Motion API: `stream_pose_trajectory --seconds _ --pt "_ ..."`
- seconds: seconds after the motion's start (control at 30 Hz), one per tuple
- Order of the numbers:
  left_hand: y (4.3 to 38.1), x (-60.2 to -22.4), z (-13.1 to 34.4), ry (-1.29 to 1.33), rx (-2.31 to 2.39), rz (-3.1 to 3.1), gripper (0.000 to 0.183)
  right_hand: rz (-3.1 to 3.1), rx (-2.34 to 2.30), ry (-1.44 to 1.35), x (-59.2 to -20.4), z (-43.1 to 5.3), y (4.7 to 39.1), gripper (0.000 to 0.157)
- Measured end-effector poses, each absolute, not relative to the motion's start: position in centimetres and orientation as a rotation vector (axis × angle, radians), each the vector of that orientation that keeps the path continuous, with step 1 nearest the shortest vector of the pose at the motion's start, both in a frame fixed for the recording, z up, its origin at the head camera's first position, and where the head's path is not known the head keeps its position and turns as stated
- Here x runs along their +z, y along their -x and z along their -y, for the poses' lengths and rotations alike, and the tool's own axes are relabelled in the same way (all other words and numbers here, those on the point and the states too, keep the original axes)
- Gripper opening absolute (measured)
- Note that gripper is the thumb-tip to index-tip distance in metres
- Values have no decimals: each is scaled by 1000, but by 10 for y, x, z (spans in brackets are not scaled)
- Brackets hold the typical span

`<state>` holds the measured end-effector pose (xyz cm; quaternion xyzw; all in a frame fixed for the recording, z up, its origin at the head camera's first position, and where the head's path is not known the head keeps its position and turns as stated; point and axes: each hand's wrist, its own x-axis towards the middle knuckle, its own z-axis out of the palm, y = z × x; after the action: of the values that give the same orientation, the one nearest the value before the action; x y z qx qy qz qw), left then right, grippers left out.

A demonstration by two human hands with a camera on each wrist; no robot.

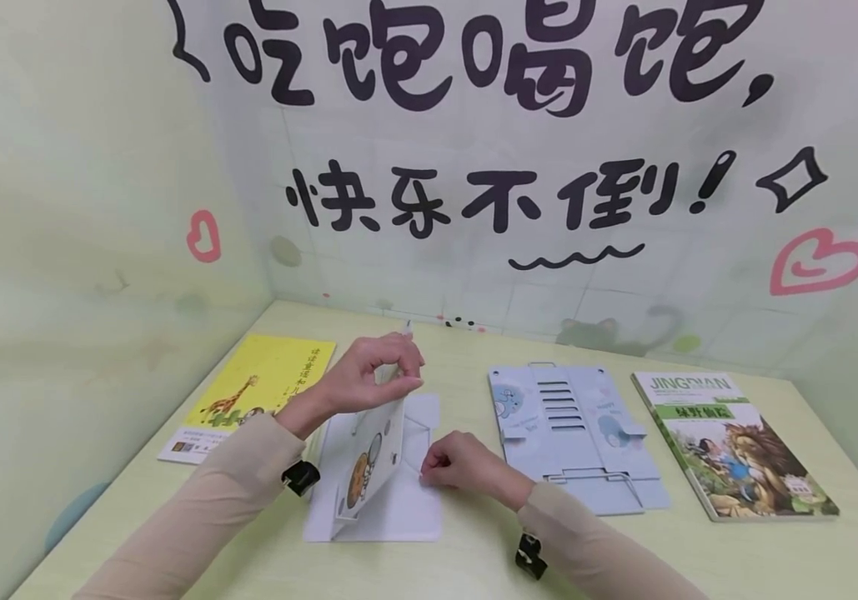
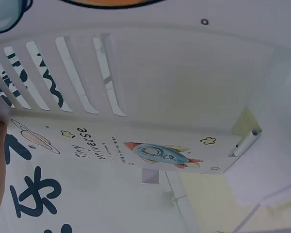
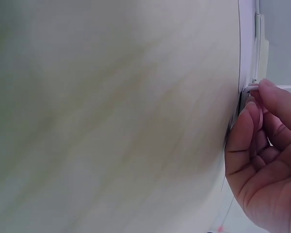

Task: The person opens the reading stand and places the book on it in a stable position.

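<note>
Large black Chinese characters cover the pale wall [image 1: 429, 279] across the top of the head view, above a light tabletop [image 1: 474, 567]. At lower centre sits a white book stand [image 1: 374, 458], its printed panel tilted up from the base. The left hand [image 1: 368, 375] pinches the panel's upper edge; the right hand [image 1: 462, 462] pinches a thin wire [image 3: 288, 87] at the base's right side. A yellow book [image 1: 286, 362] lies centre-left, a pale-blue stand [image 1: 597, 454] right of centre, and a JINGDIAN book [image 1: 744, 458] lower right.
</note>
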<state>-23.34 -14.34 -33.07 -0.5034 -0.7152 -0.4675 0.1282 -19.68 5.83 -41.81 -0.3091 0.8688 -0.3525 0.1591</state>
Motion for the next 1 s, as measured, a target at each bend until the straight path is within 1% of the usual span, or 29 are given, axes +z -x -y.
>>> stream_pose_trajectory --seconds 0.13,0.33,0.67,1.0 --pt "235 -334 143 1499 -1365 2065 19 -2484 -987 885 -417 -56 196 12" --pt "235 -335 143 1491 -1359 2085 21 -2477 -966 880 -418 -54 196 13" --pt "237 -337 142 1513 -1360 2063 21 -2465 -993 779 -417 -52 193 12" --pt "235 -336 137 1471 -1330 2108 22 -2471 -989 755 -415 -52 194 13"
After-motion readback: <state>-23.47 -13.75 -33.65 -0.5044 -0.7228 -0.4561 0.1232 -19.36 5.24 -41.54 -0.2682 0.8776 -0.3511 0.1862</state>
